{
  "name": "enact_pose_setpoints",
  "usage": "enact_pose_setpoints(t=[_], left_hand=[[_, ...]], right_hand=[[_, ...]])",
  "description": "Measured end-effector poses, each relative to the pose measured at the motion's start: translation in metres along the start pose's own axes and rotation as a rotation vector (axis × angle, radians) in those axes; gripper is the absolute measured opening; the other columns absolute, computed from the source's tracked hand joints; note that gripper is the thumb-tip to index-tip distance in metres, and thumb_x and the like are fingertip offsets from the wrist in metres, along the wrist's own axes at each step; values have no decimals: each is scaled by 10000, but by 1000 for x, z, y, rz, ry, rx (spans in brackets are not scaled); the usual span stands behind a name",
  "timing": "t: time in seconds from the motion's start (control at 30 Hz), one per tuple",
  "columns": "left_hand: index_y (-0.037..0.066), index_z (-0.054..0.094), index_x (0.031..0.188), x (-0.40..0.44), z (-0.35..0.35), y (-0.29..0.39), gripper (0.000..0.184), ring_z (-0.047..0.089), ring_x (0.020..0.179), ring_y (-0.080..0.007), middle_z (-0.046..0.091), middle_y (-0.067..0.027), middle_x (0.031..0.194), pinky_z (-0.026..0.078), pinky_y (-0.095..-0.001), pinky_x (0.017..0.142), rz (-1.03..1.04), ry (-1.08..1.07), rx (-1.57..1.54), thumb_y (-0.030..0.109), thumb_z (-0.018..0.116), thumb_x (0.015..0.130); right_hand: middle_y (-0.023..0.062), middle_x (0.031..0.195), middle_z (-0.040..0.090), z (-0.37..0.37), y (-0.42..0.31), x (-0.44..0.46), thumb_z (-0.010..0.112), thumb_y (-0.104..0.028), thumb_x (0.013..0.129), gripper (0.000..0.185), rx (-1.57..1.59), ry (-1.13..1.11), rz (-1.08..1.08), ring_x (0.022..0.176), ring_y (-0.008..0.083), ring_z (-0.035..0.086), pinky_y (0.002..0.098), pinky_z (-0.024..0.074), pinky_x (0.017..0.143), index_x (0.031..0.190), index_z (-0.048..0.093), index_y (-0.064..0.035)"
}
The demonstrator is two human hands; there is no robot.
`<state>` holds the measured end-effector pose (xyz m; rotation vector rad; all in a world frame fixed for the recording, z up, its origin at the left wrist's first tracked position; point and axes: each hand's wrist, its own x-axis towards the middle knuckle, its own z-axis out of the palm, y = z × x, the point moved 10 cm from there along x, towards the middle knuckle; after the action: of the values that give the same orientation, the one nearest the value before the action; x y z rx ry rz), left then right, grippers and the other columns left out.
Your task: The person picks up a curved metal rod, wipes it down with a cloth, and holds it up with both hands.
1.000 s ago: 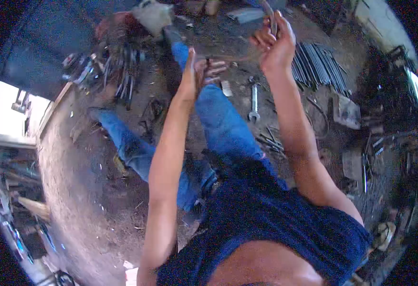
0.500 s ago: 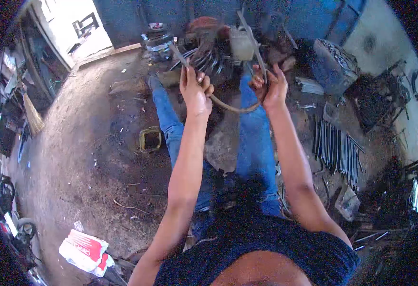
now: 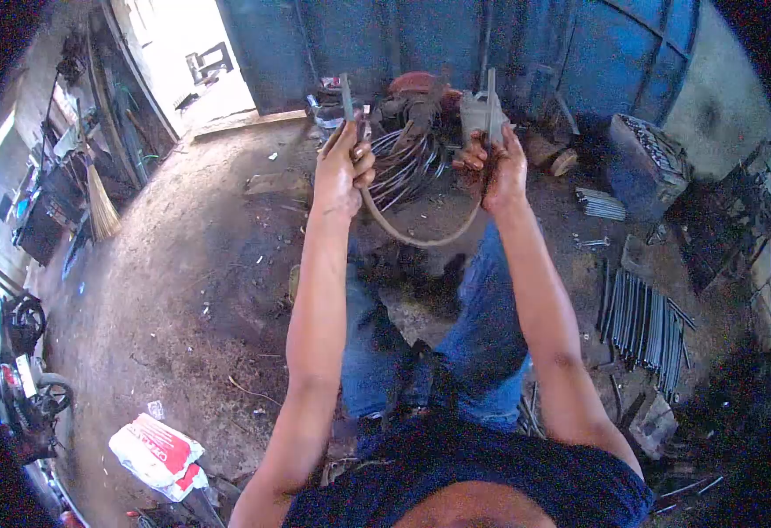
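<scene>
A bent metal rod hangs in a U shape between my two hands, brownish along its curve and grey at its straight ends. My left hand is closed around one side, and that end points up past the fingers. On the other side my right hand grips the rod, with its end also standing upright. Both ends look roughly parallel. Behind the hands a loose coil of dark rods or wire lies on the floor. My legs in blue jeans are bent below the rod.
Many straight rods lie side by side on the floor at right, near a shorter bundle. A filled crate stands behind them. Blue metal panels close the back. A red-and-white sack and a broom are at left.
My hands have moved slightly apart, and the rod's ends have turned from slanted to upright, its curve now wider. My legs have gone from stretched forward to bent. The view has shifted.
</scene>
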<state>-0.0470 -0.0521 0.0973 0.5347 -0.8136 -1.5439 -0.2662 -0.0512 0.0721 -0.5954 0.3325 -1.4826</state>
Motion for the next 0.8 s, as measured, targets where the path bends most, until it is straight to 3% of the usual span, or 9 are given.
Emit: enact_pose_setpoints(t=[0.1,0.2,0.37,0.47,0.57,0.8], left_hand=[[124,560,1129,7,-9,10,222,285,450,-33,380,46,643,192,-196,392,18,53,115,272,537,966],[22,563,1108,9,4,21,339,269,456,-40,377,42,659,190,-195,397,47,-50,106,321,485,967],[5,580,1089,5,18,38,334,302,481,-39,392,35,670,200,-196,394,107,-48,87,289,512,926],[6,574,1100,7,28,51,298,318,484,-42,415,29,681,221,-195,395,121,-46,96,249,494,948],[6,567,1098,20,31,57,272,325,491,-41,420,27,685,223,-189,399,112,-64,64,227,485,963],[20,553,1132,38,19,73,284,438,611,-98,470,6,736,379,-232,547,152,-33,68,242,446,990]], right_hand=[[-9,591,388,12,3,3,464,-520,921,501,29,-57,-10,493,142,379,345,413,634,941,565,-30],[-19,562,358,19,-4,6,465,-522,919,489,8,5,-73,481,130,349,310,361,588,886,573,-47],[-23,559,365,37,-19,6,452,-496,931,468,-19,15,-81,490,122,352,299,360,588,887,571,-46],[-17,577,393,53,-25,17,428,-457,951,420,46,-193,-113,494,107,353,286,355,572,930,555,-57],[-13,607,419,55,-22,29,421,-448,955,403,124,-121,-54,497,105,356,286,357,574,946,553,-68],[3,591,384,49,-10,82,461,-437,945,391,-1,-126,-95,512,128,346,303,350,580,912,559,-60]])
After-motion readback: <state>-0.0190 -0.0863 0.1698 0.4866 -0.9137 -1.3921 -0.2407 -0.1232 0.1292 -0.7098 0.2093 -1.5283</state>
